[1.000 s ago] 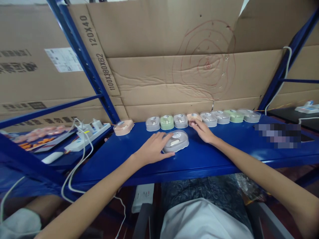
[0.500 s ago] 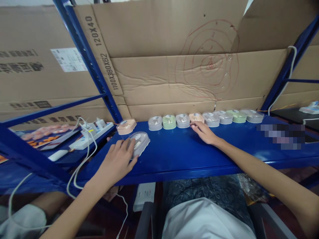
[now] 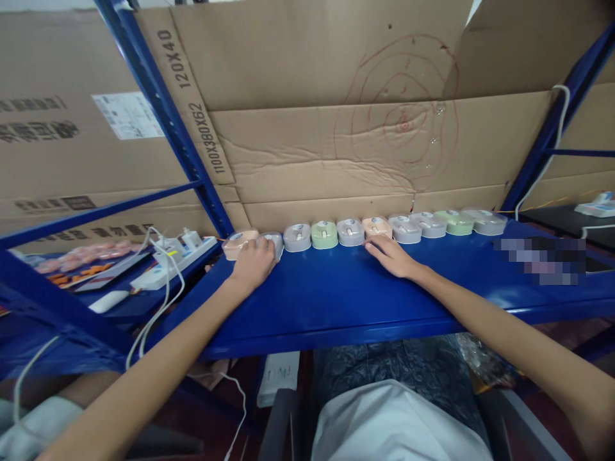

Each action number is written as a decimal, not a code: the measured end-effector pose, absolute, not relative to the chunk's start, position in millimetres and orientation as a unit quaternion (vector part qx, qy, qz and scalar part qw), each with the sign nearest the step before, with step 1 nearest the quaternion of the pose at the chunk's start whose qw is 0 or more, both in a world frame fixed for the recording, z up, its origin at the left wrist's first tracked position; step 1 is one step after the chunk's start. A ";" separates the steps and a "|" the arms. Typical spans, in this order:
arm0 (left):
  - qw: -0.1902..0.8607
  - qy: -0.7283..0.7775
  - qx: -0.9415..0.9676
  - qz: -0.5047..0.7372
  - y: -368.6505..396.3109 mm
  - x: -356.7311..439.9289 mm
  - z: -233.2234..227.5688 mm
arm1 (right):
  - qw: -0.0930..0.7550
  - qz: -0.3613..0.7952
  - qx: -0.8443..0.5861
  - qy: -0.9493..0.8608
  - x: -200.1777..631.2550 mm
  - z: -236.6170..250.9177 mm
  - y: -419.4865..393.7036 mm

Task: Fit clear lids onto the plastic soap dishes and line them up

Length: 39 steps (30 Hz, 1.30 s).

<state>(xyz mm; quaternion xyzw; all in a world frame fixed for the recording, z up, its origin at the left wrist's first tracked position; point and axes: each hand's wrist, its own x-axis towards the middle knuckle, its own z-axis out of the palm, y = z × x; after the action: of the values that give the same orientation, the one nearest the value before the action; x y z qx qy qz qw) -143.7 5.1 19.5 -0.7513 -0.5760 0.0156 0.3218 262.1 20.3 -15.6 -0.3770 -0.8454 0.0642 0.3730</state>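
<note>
A row of small rounded plastic cases with clear domed covers and round labels runs along the back of the blue shelf. My left hand [image 3: 258, 261] is closed over a grey case [image 3: 275, 241], which sits between an orange case [image 3: 235, 244] on its left and another grey case [image 3: 297, 237] on its right. My fingers hide part of it. Farther right, my right hand [image 3: 391, 255] lies open and low on the shelf, its fingertips by the front of a second orange case [image 3: 377, 227]. Green cases [image 3: 325, 235] and more grey ones [image 3: 406, 229] stand in the same line.
Cardboard [image 3: 288, 141] with red drawn rings backs the blue shelf [image 3: 307, 294]. At left, past a blue post [image 3: 168, 121], are a power strip [image 3: 168, 262], white cables [image 3: 166, 307] and several pinkish pieces [image 3: 91, 256]. A blurred patch [image 3: 542, 259] covers something at right.
My left hand has carried the grey case from the front left of the shelf back into the gap in the row. My right hand has stayed nearly still by the orange case.
</note>
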 end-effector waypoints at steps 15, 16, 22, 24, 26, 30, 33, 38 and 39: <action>0.272 -0.597 -0.754 0.029 56.5 -145.3 29.3 | 0.348 0.053 -0.367 -0.861 261.3 -13.4 20.1; 0.272 -0.597 -0.754 0.027 57.2 -146.5 28.1 | 0.348 0.052 -0.366 -0.861 261.1 -13.1 20.0; 0.274 -0.596 -0.755 -0.009 62.5 -155.7 19.1 | 0.342 0.048 -0.365 -0.865 260.2 -11.5 18.6; 0.276 -0.595 -0.754 -0.041 64.7 -160.6 19.3 | 0.342 0.048 -0.366 -0.864 260.2 -11.1 18.2; 0.272 -0.601 -0.748 -0.071 66.9 -167.0 22.0 | 0.345 0.049 -0.366 -0.863 260.3 -10.9 17.9; 0.250 -0.638 -0.719 -0.118 69.8 -184.9 28.5 | 0.345 0.052 -0.364 -0.864 260.6 -11.4 17.8; 0.220 -0.683 -0.688 -0.106 71.6 -200.5 29.6 | 0.346 0.050 -0.363 -0.864 260.8 -11.8 17.8; 0.173 -0.740 -0.645 -0.079 73.4 -216.4 30.3 | 0.340 0.045 -0.365 -0.866 260.9 -11.4 17.6; 0.164 -0.750 -0.635 -0.083 73.4 -217.3 30.7 | 0.339 0.044 -0.364 -0.866 260.8 -11.3 17.6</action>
<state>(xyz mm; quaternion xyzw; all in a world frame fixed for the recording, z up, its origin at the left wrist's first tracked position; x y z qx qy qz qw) -217.3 73.4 30.7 -0.6355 -0.7500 -0.0828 0.1637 260.8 17.6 -11.3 -0.3643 -0.8664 0.0441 0.3387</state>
